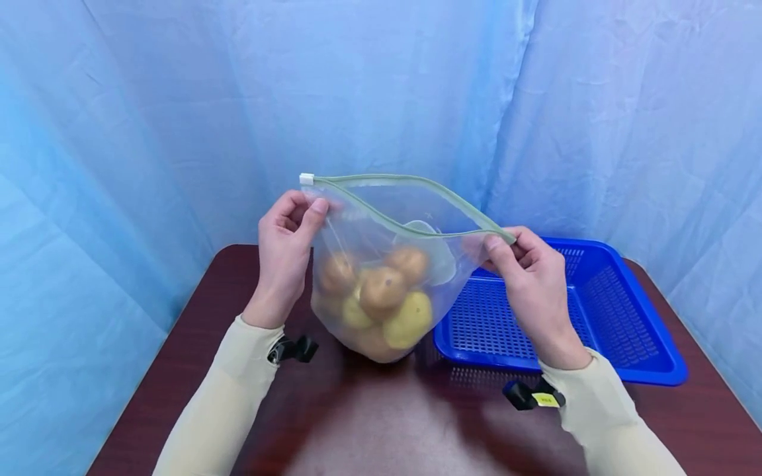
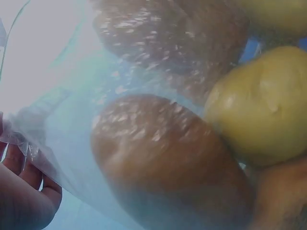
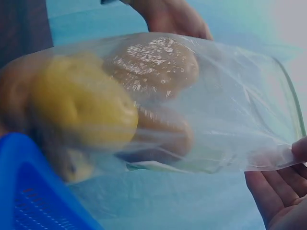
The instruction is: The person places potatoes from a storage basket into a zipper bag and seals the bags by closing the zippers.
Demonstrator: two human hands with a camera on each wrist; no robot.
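Observation:
A clear zip bag [image 1: 393,264] with a green zipper strip and a white slider [image 1: 306,178] stands on the dark table, its mouth wide. Inside lie several brown and yellow potatoes [image 1: 381,297]. My left hand [image 1: 292,231] pinches the bag's top left corner just below the slider. My right hand [image 1: 518,254] pinches the top right corner at the end of the zipper. The left wrist view shows the potatoes [image 2: 168,158] close up through the plastic, with the fingers [image 2: 24,191] at the bag's edge. In the right wrist view the bag [image 3: 158,105] hangs with my right fingers [image 3: 283,187] at its corner.
A blue plastic basket [image 1: 631,317] sits on the table right of the bag, with nothing in it that I can see. The dark red table [image 1: 369,423] runs toward me between my arms. Blue cloth hangs behind and on both sides.

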